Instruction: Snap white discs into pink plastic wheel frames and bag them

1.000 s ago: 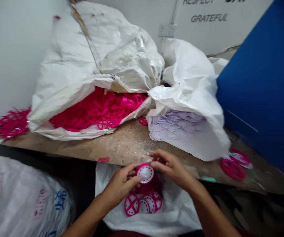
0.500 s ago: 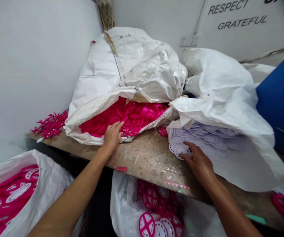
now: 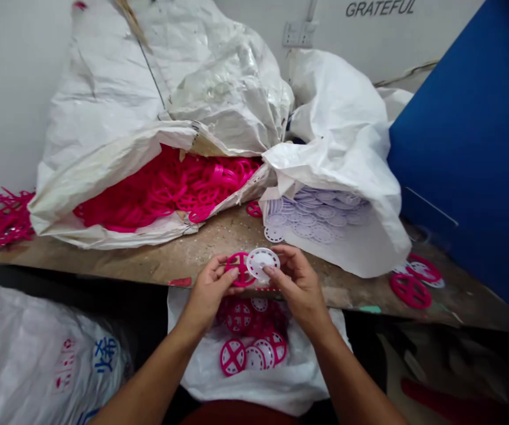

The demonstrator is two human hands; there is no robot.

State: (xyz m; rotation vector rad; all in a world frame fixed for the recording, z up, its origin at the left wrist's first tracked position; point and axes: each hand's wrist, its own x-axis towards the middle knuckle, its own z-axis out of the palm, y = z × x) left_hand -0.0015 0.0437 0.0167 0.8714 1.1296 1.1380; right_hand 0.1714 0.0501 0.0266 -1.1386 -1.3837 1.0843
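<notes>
Gritty wooden bench, hands on plastic wheels (magenta, white)

A scuffed wooden workbench ran beneath a white wall with grey lettering and a socket plate, beside a tall blue panel.

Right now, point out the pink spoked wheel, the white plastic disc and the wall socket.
Pink spoked wheel point(image 3: 240, 268): head view, on the hub where the spokes cross.
White plastic disc point(image 3: 262, 264): head view, on the middle of its face.
Wall socket point(image 3: 298, 34): head view, on the middle of its faceplate.
</notes>
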